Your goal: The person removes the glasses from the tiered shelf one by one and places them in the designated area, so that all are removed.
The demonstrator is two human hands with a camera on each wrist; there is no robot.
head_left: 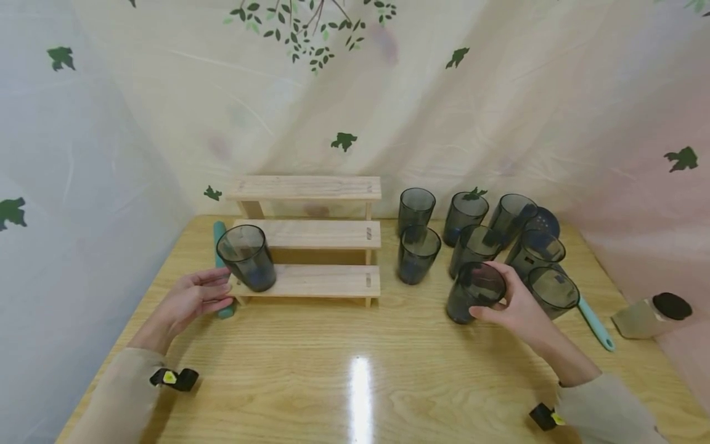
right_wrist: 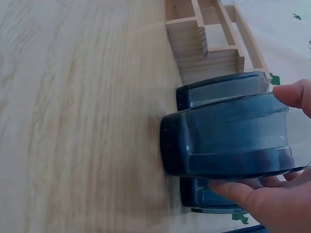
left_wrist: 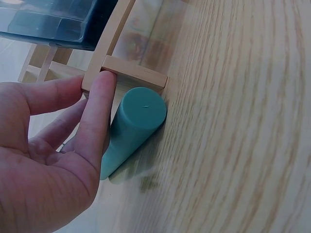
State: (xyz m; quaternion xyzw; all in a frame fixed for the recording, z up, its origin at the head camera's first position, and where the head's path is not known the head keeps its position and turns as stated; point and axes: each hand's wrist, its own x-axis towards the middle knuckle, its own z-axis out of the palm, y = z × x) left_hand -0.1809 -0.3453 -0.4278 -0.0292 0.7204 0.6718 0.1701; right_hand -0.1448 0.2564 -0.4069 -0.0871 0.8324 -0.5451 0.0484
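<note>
A three-tier wooden shelf (head_left: 327, 282) stands on the table. My left hand (head_left: 191, 302) pinches the left end of its lowest board, thumb in front and fingers behind. One dark tinted drinking glass (head_left: 248, 262) stands upright on that board, near this hand. Over on the right, my right hand (head_left: 518, 305) grips another tinted glass (right_wrist: 228, 138) around its upper part, thumb on one side and fingers on the other. Whether that glass touches the table cannot be told. Several similar glasses (head_left: 417, 253) stand close behind and beside it.
A teal cylinder-ended object (left_wrist: 143, 109) lies along the shelf's left side. Behind the glasses at right is a dark blue round thing (head_left: 543, 222), and a light teal handle (head_left: 596, 324) sticks out. A dark-lidded jar (head_left: 646, 317) is at far right. Patterned cloth (head_left: 344, 98) hangs behind.
</note>
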